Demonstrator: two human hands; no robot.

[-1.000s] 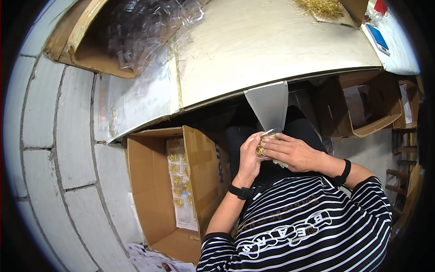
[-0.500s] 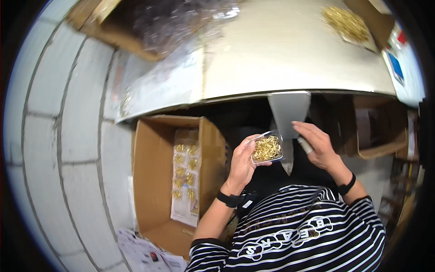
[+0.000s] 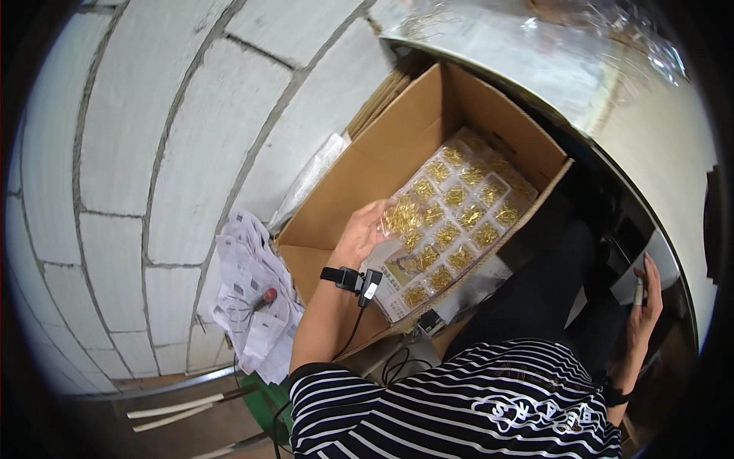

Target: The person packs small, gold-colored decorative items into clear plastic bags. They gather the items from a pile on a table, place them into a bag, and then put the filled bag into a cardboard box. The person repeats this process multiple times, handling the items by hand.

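My left hand (image 3: 365,231) grips a small clear plastic box (image 3: 403,217) filled with thin gold-coloured metal pieces, too small to name exactly. It holds the box inside a large cardboard box (image 3: 397,126), over the near left part of the rows. Several similar clear boxes (image 3: 469,217) of gold pieces lie there side by side, with a printed sheet (image 3: 388,287) under the near ones. Far to the right, my right hand (image 3: 647,300) holds nothing, its fingers stretched out by the edge of a grey plate (image 3: 659,264). One finger has a pale wrap on it.
A tabletop (image 3: 527,57) with clear plastic film runs along the upper right. White block wall (image 3: 191,145) stands on the left. Crumpled printed paper (image 3: 256,306) lies beside the cardboard box. A black cable (image 3: 352,329) hangs from my left wrist device.
The view has swung left toward the cardboard box. My left hand has carried the clear box from in front of my body into it. My right hand now rests lower, by the grey plate.
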